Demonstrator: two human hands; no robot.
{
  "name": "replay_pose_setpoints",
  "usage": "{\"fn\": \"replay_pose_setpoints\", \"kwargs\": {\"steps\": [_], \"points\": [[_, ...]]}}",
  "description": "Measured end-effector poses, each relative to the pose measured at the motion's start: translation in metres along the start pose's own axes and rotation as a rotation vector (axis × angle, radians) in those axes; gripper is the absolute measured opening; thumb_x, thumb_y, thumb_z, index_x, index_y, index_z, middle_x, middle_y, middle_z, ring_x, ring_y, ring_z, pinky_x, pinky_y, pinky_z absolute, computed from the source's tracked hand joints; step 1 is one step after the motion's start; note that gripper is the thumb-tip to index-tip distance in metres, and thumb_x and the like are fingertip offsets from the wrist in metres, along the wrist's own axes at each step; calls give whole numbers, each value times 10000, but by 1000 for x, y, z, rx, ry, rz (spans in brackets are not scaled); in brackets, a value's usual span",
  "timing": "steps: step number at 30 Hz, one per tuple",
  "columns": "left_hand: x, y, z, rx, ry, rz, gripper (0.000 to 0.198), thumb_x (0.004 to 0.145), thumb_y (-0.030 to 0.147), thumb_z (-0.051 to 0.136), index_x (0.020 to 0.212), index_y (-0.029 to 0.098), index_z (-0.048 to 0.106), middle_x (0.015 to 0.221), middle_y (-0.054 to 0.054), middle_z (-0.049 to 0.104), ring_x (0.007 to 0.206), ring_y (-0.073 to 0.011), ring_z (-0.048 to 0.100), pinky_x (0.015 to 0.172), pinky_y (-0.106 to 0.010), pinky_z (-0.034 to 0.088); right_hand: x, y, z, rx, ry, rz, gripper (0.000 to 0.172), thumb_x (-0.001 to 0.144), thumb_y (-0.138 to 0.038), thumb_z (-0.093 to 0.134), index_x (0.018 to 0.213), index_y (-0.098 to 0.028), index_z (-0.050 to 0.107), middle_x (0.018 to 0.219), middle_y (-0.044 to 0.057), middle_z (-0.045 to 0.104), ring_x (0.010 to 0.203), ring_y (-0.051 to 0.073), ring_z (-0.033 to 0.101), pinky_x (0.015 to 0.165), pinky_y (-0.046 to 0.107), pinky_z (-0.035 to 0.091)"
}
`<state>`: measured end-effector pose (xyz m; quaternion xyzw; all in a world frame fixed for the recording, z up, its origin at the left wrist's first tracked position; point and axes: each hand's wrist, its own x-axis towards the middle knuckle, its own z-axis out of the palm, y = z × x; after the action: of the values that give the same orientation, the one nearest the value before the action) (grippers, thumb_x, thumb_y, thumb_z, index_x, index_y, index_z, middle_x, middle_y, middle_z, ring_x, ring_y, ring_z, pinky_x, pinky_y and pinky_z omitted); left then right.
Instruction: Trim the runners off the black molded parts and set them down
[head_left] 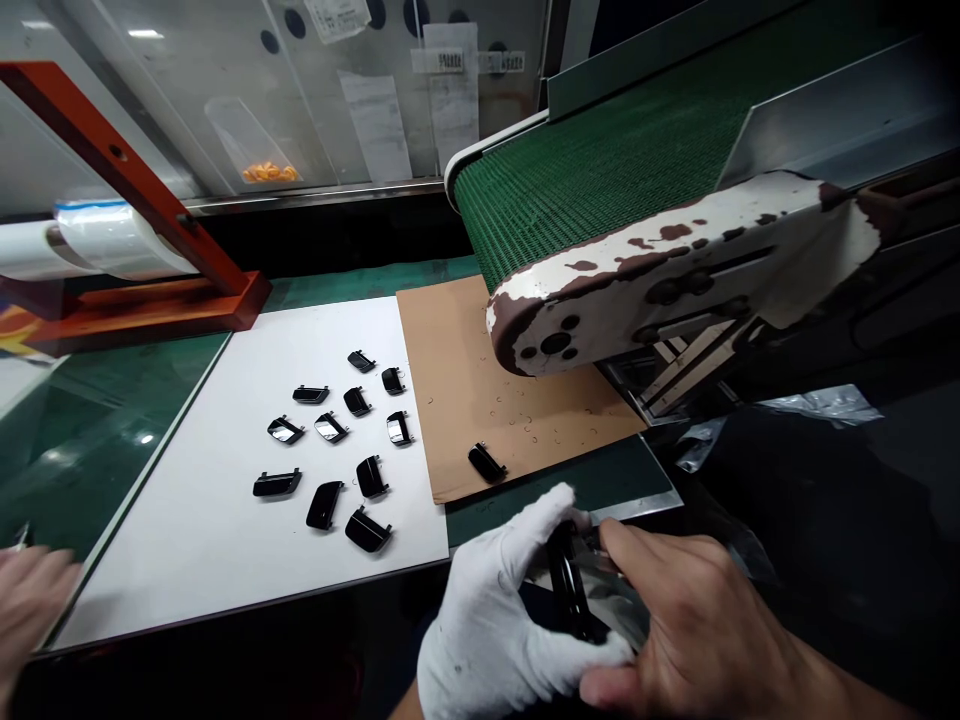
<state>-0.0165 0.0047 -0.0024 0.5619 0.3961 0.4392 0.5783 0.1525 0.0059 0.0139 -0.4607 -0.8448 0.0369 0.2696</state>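
My left hand (502, 620), in a white glove, is closed around a glossy black plastic part (568, 580), gripping it between thumb and fingers at its two ends. Bare, my right hand (690, 610) is curled in close against the part's right side. Its fingers are pressed together on something small I cannot make out, largely hidden by the hand. A similar black plastic piece (487, 462) with small tabs lies just beyond, on a brown cardboard sheet (457, 350). Several more black pieces (367, 530) are spread over a white sheet (210, 540) to the left.
A green conveyor belt (600, 160) ends above the cardboard, its chipped white-and-brown side frame (637, 270) jutting toward me. Small curled scraps dot the cardboard. At left stands an orange roll holder (135, 310) with clear film rolls (120, 240). Another person's hand (34, 610) rests at the left edge.
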Motion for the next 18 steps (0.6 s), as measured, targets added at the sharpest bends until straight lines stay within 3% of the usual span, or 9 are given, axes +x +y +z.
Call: {"fn": "replay_pose_setpoints", "kwargs": {"steps": [5, 12, 18], "points": [[-1, 1, -1, 2, -16, 45, 786, 591, 300, 887, 1298, 240, 549, 1115, -18, 704, 1013, -236, 681, 923, -286, 540, 3, -3, -6, -8, -10, 35, 817, 802, -817, 105, 628, -163, 563, 483, 22, 568, 384, 166, 575, 394, 295, 378], [-3, -3, -3, 158, -40, -12, 841, 580, 280, 878, 1342, 220, 528, 1177, -55, 686, 1056, -263, 660, 984, -341, 505, -1, -2, -5, 0, -92, 70, 853, 782, -836, 78, 603, -163, 572, 472, 22, 577, 374, 169, 575, 386, 301, 345], [-1, -3, -3, 94, -39, -13, 813, 587, 241, 866, 1329, 206, 535, 1143, -40, 696, 1043, -246, 662, 982, -311, 500, -3, -2, -4, -87, -20, 20, 829, 818, -798, 64, 582, -175, 557, 452, 12, 559, 367, 146, 554, 399, 287, 338]]}}
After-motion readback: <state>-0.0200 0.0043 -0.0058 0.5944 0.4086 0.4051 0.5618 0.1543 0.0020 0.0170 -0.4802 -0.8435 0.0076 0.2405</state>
